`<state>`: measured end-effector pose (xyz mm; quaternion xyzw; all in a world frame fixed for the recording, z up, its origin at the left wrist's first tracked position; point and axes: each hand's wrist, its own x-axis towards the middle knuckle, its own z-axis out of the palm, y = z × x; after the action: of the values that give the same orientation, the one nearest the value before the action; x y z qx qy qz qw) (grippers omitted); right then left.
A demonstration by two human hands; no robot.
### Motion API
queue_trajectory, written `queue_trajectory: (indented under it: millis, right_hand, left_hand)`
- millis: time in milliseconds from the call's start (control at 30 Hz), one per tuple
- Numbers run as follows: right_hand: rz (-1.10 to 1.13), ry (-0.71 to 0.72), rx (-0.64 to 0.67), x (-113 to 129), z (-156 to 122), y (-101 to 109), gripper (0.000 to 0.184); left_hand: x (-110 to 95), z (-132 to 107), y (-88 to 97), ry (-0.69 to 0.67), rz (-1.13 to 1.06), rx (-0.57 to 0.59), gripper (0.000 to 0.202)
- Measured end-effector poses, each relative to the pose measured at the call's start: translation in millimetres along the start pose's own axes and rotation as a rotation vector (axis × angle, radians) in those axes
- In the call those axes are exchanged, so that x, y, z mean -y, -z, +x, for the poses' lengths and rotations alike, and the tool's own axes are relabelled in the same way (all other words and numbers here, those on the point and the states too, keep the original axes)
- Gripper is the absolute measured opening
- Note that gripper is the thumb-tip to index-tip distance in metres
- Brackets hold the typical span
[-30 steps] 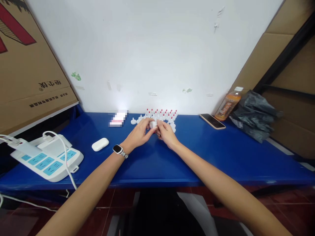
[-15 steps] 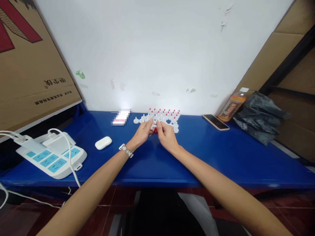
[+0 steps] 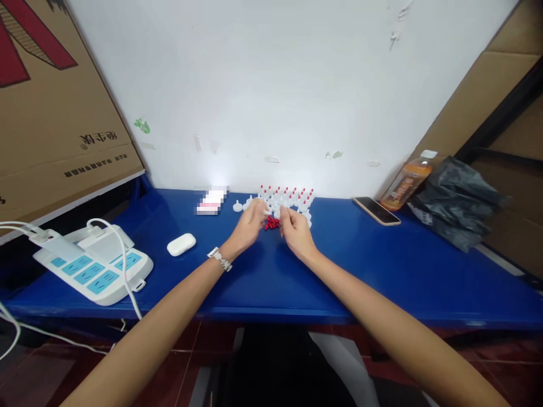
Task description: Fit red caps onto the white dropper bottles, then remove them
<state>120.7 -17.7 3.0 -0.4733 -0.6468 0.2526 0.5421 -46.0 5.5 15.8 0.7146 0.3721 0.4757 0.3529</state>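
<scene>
My left hand (image 3: 249, 221), slightly blurred, is closed around a white nozzle cap (image 3: 267, 212) whose narrow tip sticks out toward the right. Just across from it, my right hand (image 3: 296, 227) is pinched; whatever its fingertips hold is too small or hidden to make out. Between and below the hands lies a small pile of red tips (image 3: 272, 224) on the blue table. Behind them stand rows of white nozzle caps with red tips (image 3: 294, 196). Plain white nozzle caps (image 3: 237, 207) sit to the left, partly hidden by my left hand.
A white earphone case (image 3: 181, 245) and a power strip (image 3: 95, 271) with plugged-in cables are on the left. A phone (image 3: 376, 211), an orange drink bottle (image 3: 408, 182) and a dark plastic bag (image 3: 456, 203) lie on the right. The white wall (image 3: 271, 102) rises behind the blue table (image 3: 275, 282).
My hands have moved apart from each other, uncovering more of the red pile between them. The view has shifted slightly.
</scene>
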Motion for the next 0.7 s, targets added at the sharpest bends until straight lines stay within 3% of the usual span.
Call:
queue_trajectory:
  millis: [100,200,367,533,700]
  right_hand:
    - [-0.072,-0.006,-0.027,-5.2,5.8,8.2,0.05]
    - [-0.224,0.0,0.042,-12.0,13.0,10.8,0.045]
    - [-0.436,0.057,0.127,-19.2,22.4,5.0,0.025]
    - [-0.451,0.162,0.101,-22.2,23.4,5.7,0.016]
    - [-0.399,0.13,0.091,-22.1,16.6,10.8,0.018]
  left_hand:
    - [10.3,8.1,12.5,0.058,-0.055,-0.132,0.046]
    - [13.2,9.4,17.3,0.03,0.129,-0.035,0.039]
    - [14.6,7.5,19.7,-0.127,0.322,0.111,0.034]
    - [25.3,8.0,34.5,-0.075,0.381,0.134,0.032]
    - [28.4,5.3,36.1,-0.133,0.517,0.213,0.032]
